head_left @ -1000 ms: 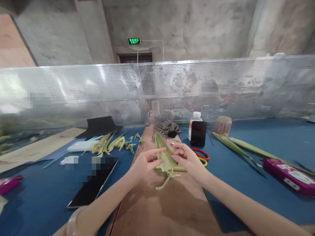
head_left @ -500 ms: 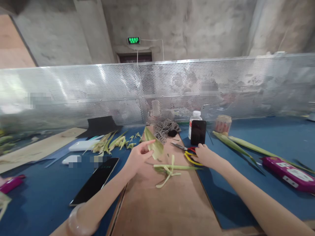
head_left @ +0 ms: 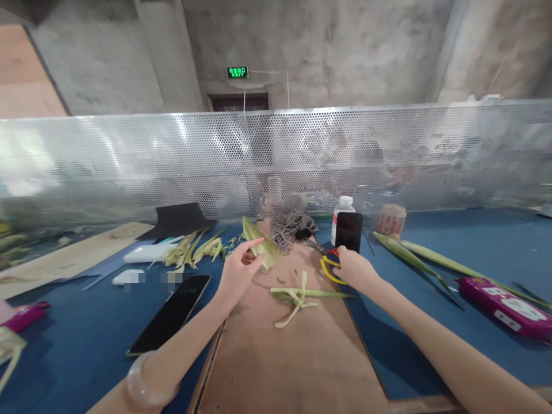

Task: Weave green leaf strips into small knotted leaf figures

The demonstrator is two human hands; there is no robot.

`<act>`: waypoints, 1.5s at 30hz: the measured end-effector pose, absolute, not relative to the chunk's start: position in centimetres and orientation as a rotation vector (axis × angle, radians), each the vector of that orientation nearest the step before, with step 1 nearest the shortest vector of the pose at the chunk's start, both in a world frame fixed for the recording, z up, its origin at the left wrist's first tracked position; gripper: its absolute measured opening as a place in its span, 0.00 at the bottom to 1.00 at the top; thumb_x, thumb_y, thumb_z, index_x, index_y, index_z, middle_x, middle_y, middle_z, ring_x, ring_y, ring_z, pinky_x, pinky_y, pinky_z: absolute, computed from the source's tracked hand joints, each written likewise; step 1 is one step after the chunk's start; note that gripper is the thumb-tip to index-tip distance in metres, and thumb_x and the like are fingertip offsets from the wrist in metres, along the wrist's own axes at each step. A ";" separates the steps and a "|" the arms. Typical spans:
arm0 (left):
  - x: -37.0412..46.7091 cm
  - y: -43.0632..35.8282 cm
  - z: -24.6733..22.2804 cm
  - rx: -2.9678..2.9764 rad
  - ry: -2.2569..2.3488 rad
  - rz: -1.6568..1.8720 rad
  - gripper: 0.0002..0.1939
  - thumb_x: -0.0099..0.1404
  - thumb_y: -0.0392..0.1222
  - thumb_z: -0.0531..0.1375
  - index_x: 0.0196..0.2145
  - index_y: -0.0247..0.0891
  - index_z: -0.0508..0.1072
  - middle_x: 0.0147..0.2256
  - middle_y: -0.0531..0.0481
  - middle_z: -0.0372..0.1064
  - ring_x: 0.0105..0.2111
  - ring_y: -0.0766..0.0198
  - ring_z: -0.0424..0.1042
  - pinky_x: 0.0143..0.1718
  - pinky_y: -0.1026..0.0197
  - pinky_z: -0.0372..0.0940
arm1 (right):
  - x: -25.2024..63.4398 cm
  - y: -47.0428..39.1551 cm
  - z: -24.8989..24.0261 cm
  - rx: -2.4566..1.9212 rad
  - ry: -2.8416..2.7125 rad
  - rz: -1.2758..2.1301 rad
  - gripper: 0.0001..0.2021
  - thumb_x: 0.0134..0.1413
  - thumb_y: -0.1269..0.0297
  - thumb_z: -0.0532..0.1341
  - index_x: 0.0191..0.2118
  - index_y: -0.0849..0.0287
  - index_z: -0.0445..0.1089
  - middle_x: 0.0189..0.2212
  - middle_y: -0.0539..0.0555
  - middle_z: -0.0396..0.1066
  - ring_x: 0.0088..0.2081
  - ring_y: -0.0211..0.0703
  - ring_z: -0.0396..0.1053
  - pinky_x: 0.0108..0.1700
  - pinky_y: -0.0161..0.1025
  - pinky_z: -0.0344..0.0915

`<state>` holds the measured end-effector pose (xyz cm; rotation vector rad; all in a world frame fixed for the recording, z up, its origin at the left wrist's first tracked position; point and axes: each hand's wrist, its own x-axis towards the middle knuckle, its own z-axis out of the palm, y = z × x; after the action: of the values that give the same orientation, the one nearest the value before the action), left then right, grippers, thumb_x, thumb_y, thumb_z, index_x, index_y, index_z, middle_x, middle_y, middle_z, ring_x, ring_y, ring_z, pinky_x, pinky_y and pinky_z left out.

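Observation:
Between the thumb and fingers of my left hand (head_left: 237, 270) is a broad pale-green leaf (head_left: 268, 253), its pointed end tilted up and away. My right hand (head_left: 353, 267) grips scissors (head_left: 330, 270) with red and yellow handles; the blades point left and away, toward a tangle of grey yarn (head_left: 293, 227). Below both hands, on the brown board (head_left: 284, 362), lies a crossed, knotted piece of pale leaf strips (head_left: 297, 299). A few small leaf scraps lie near it.
Left are a phone (head_left: 172, 316), cut leaf pieces (head_left: 194, 250) and a white object (head_left: 149, 253). Right are a bottle (head_left: 342, 204) behind an upright phone (head_left: 349, 230), a jar (head_left: 391, 218), long leaves (head_left: 414, 259) and a purple case (head_left: 504, 307). A perforated metal screen (head_left: 284, 144) spans the back.
My right hand has lifted the scissors slightly and moved them left, with the blades now pointing farther away. My left hand has shifted a little left with the leaf.

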<state>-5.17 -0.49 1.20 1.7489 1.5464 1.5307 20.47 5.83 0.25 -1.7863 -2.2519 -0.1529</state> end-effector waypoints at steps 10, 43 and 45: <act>-5.3 -0.9 1.7 1.568 1.484 1.801 0.17 0.54 0.40 0.56 0.44 0.41 0.65 0.23 0.55 0.64 0.21 0.70 0.62 0.23 0.68 0.58 | 15.4 0.4 0.7 -1.158 -2.097 0.603 0.16 0.49 0.51 0.53 0.37 0.59 0.59 0.28 0.51 0.67 0.28 0.39 0.64 0.28 0.33 0.59; -3.6 -1.4 1.8 1.506 1.448 1.816 0.18 0.53 0.39 0.57 0.43 0.40 0.66 0.22 0.56 0.64 0.20 0.70 0.61 0.20 0.69 0.56 | 14.6 -0.4 -0.9 -1.145 -2.107 0.687 0.18 0.46 0.47 0.54 0.30 0.58 0.55 0.23 0.46 0.58 0.23 0.33 0.56 0.25 0.31 0.55; -3.6 -1.4 1.8 1.526 1.449 1.817 0.17 0.52 0.39 0.57 0.42 0.40 0.67 0.25 0.54 0.66 0.21 0.70 0.63 0.22 0.68 0.58 | 14.7 -0.3 -1.0 -1.146 -2.091 0.695 0.16 0.49 0.48 0.53 0.29 0.58 0.55 0.22 0.46 0.58 0.23 0.33 0.55 0.25 0.31 0.55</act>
<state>-3.57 -1.44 1.76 1.5262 1.4487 1.8173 14.67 -0.34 -0.97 -1.1460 -2.0908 0.6949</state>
